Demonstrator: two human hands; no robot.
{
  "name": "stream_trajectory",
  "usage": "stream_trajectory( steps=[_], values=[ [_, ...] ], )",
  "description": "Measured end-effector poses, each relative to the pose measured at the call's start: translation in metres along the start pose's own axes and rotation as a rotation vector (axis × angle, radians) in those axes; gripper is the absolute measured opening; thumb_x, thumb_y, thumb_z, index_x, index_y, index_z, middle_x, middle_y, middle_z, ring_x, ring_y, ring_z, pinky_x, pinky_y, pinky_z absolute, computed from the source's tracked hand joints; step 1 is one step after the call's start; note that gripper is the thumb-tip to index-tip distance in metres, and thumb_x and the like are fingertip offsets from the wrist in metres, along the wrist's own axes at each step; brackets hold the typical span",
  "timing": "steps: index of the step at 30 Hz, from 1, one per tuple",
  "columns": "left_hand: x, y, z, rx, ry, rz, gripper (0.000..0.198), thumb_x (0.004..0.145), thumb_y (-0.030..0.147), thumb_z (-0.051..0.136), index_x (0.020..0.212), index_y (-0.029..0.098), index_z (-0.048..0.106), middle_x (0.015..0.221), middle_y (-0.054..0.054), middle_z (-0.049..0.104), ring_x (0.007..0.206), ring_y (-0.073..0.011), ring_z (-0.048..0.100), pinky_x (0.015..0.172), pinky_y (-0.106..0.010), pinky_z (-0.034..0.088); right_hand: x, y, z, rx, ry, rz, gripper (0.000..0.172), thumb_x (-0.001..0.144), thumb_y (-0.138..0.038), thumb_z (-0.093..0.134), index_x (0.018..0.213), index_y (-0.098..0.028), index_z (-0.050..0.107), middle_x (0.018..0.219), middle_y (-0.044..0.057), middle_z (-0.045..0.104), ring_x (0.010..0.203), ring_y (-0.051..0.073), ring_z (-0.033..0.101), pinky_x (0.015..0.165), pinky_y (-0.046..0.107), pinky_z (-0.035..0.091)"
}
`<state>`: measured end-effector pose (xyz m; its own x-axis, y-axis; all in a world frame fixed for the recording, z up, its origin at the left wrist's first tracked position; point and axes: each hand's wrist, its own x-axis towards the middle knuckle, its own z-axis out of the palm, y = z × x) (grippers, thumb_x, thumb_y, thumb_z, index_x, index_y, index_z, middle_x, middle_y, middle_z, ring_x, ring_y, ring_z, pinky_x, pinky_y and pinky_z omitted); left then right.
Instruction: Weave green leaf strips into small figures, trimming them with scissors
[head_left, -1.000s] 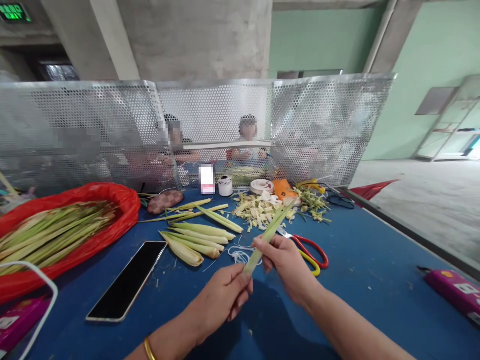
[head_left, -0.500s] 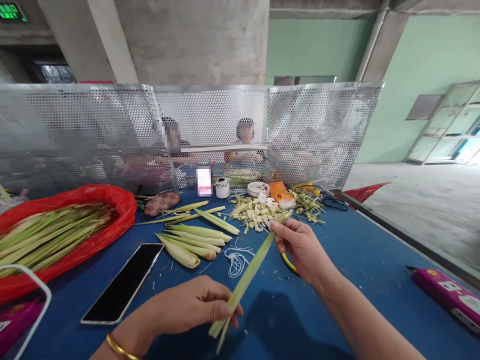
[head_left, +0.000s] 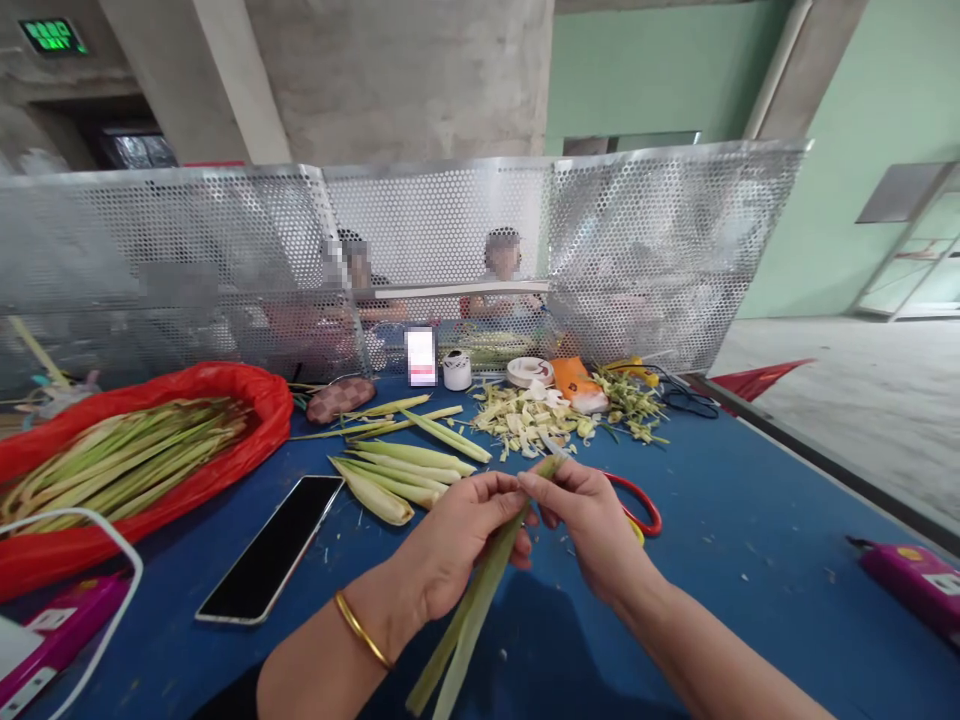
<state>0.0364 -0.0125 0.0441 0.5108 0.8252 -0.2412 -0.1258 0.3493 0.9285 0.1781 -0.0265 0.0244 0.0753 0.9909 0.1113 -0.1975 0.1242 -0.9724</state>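
Both my hands meet over the blue table around a long, flat, pale green leaf. My left hand [head_left: 480, 530] pinches it near its upper end, and its split lower part [head_left: 476, 625] hangs toward me. Close beside it, my right hand [head_left: 581, 510] grips the tip between thumb and fingers. Scissors with red and yellow handles [head_left: 646, 508] lie partly hidden behind the right hand. Several pale green pointed shoots [head_left: 409, 460] lie beyond my left hand. Past my fingertips is a heap of leaf trimmings [head_left: 517, 420].
At left stands a red plastic bag [head_left: 274, 405] full of long leaves, with a phone [head_left: 274, 550] beside it. A white tape roll [head_left: 529, 372] and an orange packet [head_left: 576, 380] sit behind the trimmings. A perforated metal screen [head_left: 450, 220] closes the back, with people beyond. Purple power strips lie either side.
My left hand has slid up the leaf from its lower end to near my right hand. The view has shifted slightly, and the red scissor handle now shows. The white string is now hidden.
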Motion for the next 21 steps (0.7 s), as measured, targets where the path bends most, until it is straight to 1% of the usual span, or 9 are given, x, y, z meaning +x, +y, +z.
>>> stream_trajectory(
  steps=[2, 4, 7, 11, 14, 17, 19, 21],
  values=[
    [0.0015, 0.0009, -0.0016, 0.047, -0.028, -0.015, 0.029, 0.074, 0.039, 0.072, 0.084, 0.013, 0.062, 0.074, -0.001, 0.061, 0.050, -0.0067, 0.050, 0.046, -0.020, 0.040, -0.0007, -0.0005, 0.0011, 0.011, -0.013, 0.007, 0.028, 0.072, -0.040, 0.074, 0.060, -0.017, 0.063, 0.048, -0.002, 0.055, 0.048, 0.010, 0.043, 0.049, 0.024, 0.031],
    [0.0021, 0.0024, -0.0023, 0.113, -0.030, -0.015, 0.030, 0.077, 0.041, 0.069, 0.080, 0.012, 0.063, 0.071, -0.001, 0.060, 0.046, -0.0049, 0.044, 0.041, -0.019, 0.031, -0.0016, -0.0018, 0.0032, 0.028, -0.018, 0.010, 0.027, 0.073, -0.038, 0.072, 0.060, -0.018, 0.063, 0.047, -0.002, 0.056, 0.047, 0.011, 0.045, 0.049, 0.025, 0.029],
    [0.0009, 0.0041, -0.0010, 0.183, 0.014, 0.021, 0.032, 0.077, 0.044, 0.068, 0.074, 0.012, 0.062, 0.067, 0.001, 0.057, 0.044, -0.0033, 0.037, 0.041, -0.019, 0.022, -0.0030, -0.0041, 0.0065, 0.047, -0.012, 0.008, 0.025, 0.071, -0.036, 0.074, 0.058, -0.018, 0.063, 0.047, -0.001, 0.057, 0.048, 0.011, 0.047, 0.049, 0.026, 0.029],
    [-0.0013, 0.0044, -0.0009, 0.252, 0.047, 0.055, 0.034, 0.079, 0.045, 0.066, 0.071, 0.012, 0.062, 0.064, 0.001, 0.055, 0.044, -0.0029, 0.033, 0.043, -0.020, 0.019, -0.0035, -0.0050, 0.0073, 0.047, 0.004, 0.030, 0.024, 0.069, -0.036, 0.075, 0.058, -0.017, 0.065, 0.048, 0.000, 0.058, 0.048, 0.011, 0.044, 0.049, 0.026, 0.029],
    [-0.0015, 0.0047, -0.0043, 0.319, 0.044, 0.074, 0.029, 0.082, 0.040, 0.063, 0.074, 0.012, 0.064, 0.063, 0.001, 0.056, 0.045, -0.0036, 0.036, 0.044, -0.020, 0.021, -0.0030, -0.0041, 0.0057, 0.062, 0.024, 0.027, 0.028, 0.071, -0.040, 0.074, 0.058, -0.017, 0.063, 0.051, -0.001, 0.057, 0.048, 0.009, 0.040, 0.049, 0.025, 0.030],
    [-0.0017, 0.0067, -0.0070, 0.329, 0.017, 0.061, 0.025, 0.082, 0.036, 0.063, 0.075, 0.012, 0.066, 0.064, 0.000, 0.059, 0.049, -0.0060, 0.046, 0.049, -0.020, 0.032, -0.0023, -0.0031, 0.0040, 0.085, 0.029, 0.014, 0.031, 0.072, -0.041, 0.074, 0.058, -0.017, 0.061, 0.051, -0.002, 0.054, 0.049, 0.009, 0.040, 0.050, 0.025, 0.031],
    [-0.0021, 0.0083, -0.0072, 0.295, 0.000, 0.028, 0.027, 0.081, 0.038, 0.065, 0.071, 0.012, 0.065, 0.064, 0.000, 0.059, 0.050, -0.0073, 0.050, 0.052, -0.021, 0.037, -0.0022, -0.0022, 0.0032, 0.089, 0.022, 0.007, 0.031, 0.072, -0.039, 0.075, 0.056, -0.018, 0.059, 0.049, -0.004, 0.050, 0.048, 0.009, 0.039, 0.050, 0.025, 0.030],
    [-0.0025, 0.0094, -0.0068, 0.275, -0.009, 0.000, 0.031, 0.079, 0.042, 0.067, 0.070, 0.011, 0.065, 0.061, 0.000, 0.058, 0.048, -0.0073, 0.050, 0.051, -0.021, 0.037, -0.0025, -0.0010, 0.0026, 0.089, 0.008, -0.003, 0.032, 0.073, -0.038, 0.075, 0.055, -0.018, 0.058, 0.047, -0.005, 0.047, 0.048, 0.009, 0.037, 0.050, 0.025, 0.028]
  ],
)
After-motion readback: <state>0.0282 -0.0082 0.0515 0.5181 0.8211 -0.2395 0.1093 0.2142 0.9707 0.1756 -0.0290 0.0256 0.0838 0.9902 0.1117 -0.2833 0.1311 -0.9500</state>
